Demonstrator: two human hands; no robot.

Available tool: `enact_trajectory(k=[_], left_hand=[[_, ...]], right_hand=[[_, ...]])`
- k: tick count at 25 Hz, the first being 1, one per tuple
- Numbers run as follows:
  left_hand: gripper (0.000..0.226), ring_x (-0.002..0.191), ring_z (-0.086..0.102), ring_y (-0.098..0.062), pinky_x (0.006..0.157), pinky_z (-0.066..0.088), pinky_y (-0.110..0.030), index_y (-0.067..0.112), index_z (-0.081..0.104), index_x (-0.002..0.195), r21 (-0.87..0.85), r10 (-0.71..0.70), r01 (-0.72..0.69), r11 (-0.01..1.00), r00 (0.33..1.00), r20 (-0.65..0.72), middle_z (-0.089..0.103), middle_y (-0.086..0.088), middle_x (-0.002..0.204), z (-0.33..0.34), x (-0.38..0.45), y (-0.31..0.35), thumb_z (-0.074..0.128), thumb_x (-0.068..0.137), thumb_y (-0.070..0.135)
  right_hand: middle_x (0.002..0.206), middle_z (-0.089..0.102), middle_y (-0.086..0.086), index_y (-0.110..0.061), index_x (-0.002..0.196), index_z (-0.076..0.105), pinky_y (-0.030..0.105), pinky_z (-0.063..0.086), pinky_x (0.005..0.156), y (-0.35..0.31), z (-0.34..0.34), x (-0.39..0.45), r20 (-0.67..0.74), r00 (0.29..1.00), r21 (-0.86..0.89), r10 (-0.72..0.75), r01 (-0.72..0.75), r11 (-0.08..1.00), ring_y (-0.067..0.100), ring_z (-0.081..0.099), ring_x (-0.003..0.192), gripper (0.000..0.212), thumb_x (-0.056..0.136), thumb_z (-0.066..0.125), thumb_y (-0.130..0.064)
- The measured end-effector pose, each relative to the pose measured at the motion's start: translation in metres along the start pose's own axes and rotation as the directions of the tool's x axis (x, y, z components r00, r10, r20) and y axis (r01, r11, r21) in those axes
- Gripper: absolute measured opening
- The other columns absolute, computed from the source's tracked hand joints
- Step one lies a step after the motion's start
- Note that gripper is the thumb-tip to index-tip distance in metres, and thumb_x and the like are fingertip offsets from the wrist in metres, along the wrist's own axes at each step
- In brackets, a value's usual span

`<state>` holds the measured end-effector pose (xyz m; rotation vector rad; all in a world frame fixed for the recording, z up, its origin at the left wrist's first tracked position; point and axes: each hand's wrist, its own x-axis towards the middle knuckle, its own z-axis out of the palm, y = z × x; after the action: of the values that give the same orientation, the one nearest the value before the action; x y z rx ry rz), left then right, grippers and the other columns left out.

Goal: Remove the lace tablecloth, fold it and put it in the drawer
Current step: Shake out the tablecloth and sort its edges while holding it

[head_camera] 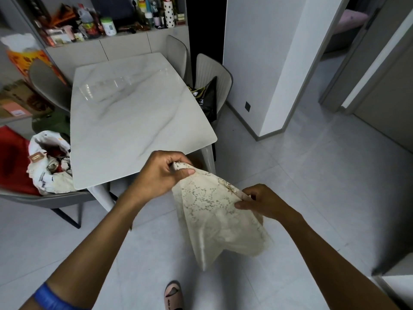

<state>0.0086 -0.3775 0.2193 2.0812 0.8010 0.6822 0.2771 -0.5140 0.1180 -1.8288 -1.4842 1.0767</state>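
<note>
Status: lace tablecloth is off the table, so step one looks done. The marble top shows bare, only a light glare on its far half. Folding is mid-way by my read: cloth is already down to a narrow, layered bundle, not a flat sheet. Drawer step not started; no open drawer visible in this view, can't tell which one is meant.

Hands: left hand pinches the upper edge of the cloth, thumb on top, fingers curled under. Right hand grips the other upper corner, fingers closed around the fabric. Hands are apart, with the top edge stretched between them; left hand sits farther away than the right.

Cloth location: held in the air in front of the person, just off the near right corner of the table, over the floor. Not touching table or floor.

Cloth look: cream, floral lace pattern with small holes, soft and limp. Hangs from the two grips and tapers to a loose point at the bottom. Lower edges uneven, layers not squared up.

Left to do, as I judge it: another fold or two, tidy the edges, then stow it.
</note>
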Motion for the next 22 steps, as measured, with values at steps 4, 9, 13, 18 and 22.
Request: enact_trajectory(k=[4,9,13,18,22], left_hand=[[0.021,0.065,0.061,-0.001,0.06,0.046,-0.014,0.029,0.068,0.075,0.034,0.015,-0.014,0.999,1.0,-0.015,0.071,0.011,0.074,-0.014,0.004,0.004,0.076,0.081,0.011],[0.019,0.059,0.052,-0.015,0.055,0.043,-0.029,0.027,0.054,0.085,0.328,0.087,-0.151,0.932,0.976,0.201,0.058,0.006,0.064,-0.03,0.011,0.013,0.07,0.086,0.016],[0.019,0.057,0.04,-0.009,0.054,0.035,-0.022,0.022,0.048,0.086,0.427,0.274,-0.383,0.819,0.915,0.295,0.044,0.013,0.062,-0.021,0.023,0.043,0.059,0.088,0.006],[0.025,0.057,0.046,-0.018,0.054,0.044,-0.031,0.012,0.062,0.076,0.485,0.41,-0.422,0.766,0.902,0.139,0.059,0.002,0.077,-0.012,0.051,0.075,0.052,0.075,-0.011],[0.028,0.065,0.06,-0.017,0.06,0.048,-0.026,0.011,0.07,0.072,0.498,0.45,-0.421,0.758,0.891,0.068,0.067,0.0,0.082,-0.02,0.063,0.086,0.054,0.07,-0.012]], right_hand=[[0.071,0.072,-0.011,-0.018,0.073,0.073,0.015,0.05,0.058,0.005,0.004,-0.001,0.015,1.0,0.24,0.007,-0.011,0.971,0.004,0.068,0.065,0.015,0.087,0.071,-0.024],[0.058,0.061,-0.008,-0.018,0.062,0.069,0.02,0.044,0.056,0.005,0.003,0.001,-0.136,0.989,0.365,0.06,-0.006,0.931,0.006,0.056,0.054,0.028,0.09,0.067,-0.015],[0.072,0.059,-0.003,-0.016,0.079,0.059,0.021,0.043,0.057,-0.007,0.004,0.007,-0.692,0.709,0.116,0.135,-0.074,0.99,0.009,0.055,0.061,0.014,0.087,0.07,-0.02],[0.066,0.054,-0.003,-0.027,0.076,0.04,0.026,0.046,0.053,-0.02,0.052,-0.015,-0.823,0.497,0.226,0.274,-0.156,0.961,0.013,0.053,0.058,0.029,0.087,0.065,-0.017],[0.088,0.065,-0.02,-0.039,0.09,0.051,0.012,0.051,0.077,-0.036,0.078,-0.016,-0.776,0.629,0.041,-0.054,0.136,0.99,-0.002,0.062,0.082,0.016,0.091,0.061,-0.027]])
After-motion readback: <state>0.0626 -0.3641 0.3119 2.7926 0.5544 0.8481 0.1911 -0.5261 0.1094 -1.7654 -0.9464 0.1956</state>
